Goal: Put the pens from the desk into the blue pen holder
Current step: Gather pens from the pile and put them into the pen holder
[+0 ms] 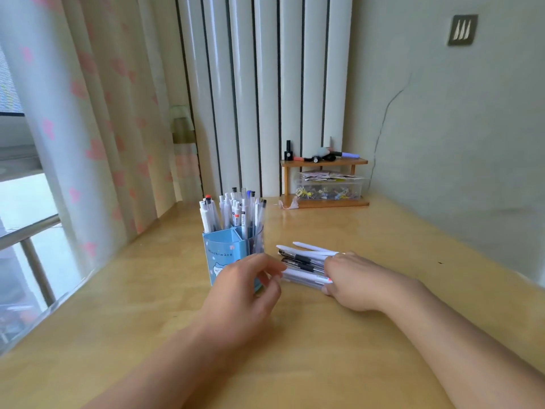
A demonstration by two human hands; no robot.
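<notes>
The right grip clamps pens on the table. The left grip, fingers curled, meets their tips; I cannot tell whether it pinches them. The blue pen holder stands just behind it.

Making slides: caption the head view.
Right hand grips a bunch of loose pens on the desk; left hand touches their tips, beside the blue pen holder.

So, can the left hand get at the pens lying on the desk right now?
Probably yes. The left hand has its fingertips right at one end of the pens, and nothing stands between. The holder is beside it, out of the way; the right hand holds only the other end.
</notes>
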